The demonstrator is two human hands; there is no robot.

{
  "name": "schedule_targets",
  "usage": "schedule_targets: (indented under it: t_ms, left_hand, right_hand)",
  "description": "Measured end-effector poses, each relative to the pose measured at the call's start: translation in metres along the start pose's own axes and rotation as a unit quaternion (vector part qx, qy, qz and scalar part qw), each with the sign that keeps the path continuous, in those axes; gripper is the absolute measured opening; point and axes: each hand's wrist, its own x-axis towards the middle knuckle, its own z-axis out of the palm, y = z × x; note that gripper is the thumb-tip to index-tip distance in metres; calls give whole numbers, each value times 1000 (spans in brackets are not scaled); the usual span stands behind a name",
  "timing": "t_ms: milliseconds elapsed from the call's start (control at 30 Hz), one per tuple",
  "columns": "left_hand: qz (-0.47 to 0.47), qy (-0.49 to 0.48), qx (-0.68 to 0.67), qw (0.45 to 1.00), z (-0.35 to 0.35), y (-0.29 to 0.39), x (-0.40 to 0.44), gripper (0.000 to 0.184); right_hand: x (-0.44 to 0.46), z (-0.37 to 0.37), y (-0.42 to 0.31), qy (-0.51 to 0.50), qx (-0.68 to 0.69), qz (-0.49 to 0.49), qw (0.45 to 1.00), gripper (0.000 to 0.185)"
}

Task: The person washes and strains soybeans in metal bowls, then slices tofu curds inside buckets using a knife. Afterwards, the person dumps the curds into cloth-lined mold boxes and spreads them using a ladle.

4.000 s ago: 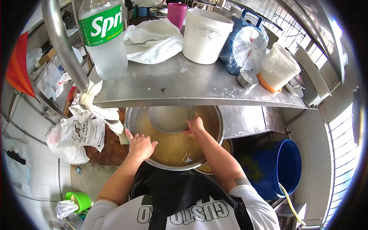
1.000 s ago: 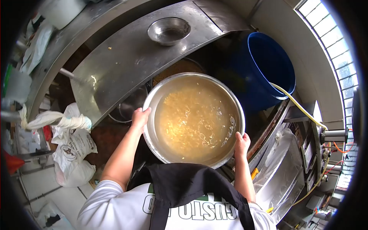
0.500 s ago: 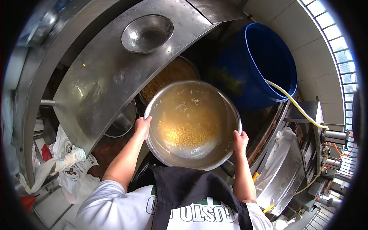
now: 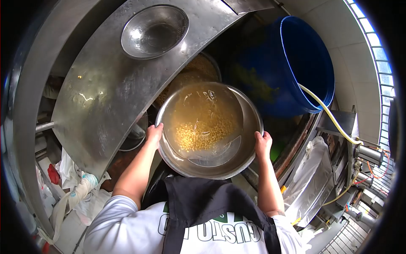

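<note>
Frame centre: left hand [image 4: 154, 135] and right hand [image 4: 263, 144] grasp opposite rims of tilted, round silver metal basin [image 4: 250, 123]; small yellow kernels [image 4: 202, 136] under cloudy amber water [image 4: 198, 101].

The white shirt [image 4: 218, 246] reads "GUSTO", upside down.

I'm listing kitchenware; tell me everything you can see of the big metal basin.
Round, wide, silvery, apparently steel, the basin is held before a black apron, left hand and right hand gripping opposite sides of its rim. It seems tilted forward: cloudy liquid over yellow kernels pools towards the far side.
</note>
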Motion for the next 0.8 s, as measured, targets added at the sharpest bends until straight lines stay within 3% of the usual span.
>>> schedule_targets:
  t_ms: [33,333,433,600,800]
  left_hand:
    - [-14,-16,-9,1000,0,4,-2,60]
    - [-50,-54,-35,997,4,-7,21,70]
    - [-52,-19,-19,998,8,-10,25,55]
    - [-87,-61,-40,994,6,-13,36,57]
    - [-120,-122,-80,982,5,-42,77,56]
  right_hand:
    - [1,2,-1,7,-5,-3,1000,24]
    - [20,1,-18,18,-58,-23,998,28]
    - [24,3,-29,11,-69,-28,997,26]
    - [32,4,-51,3,-90,-42,995,31]
    - [55,9,-70,-25,-86,-35,995,19]
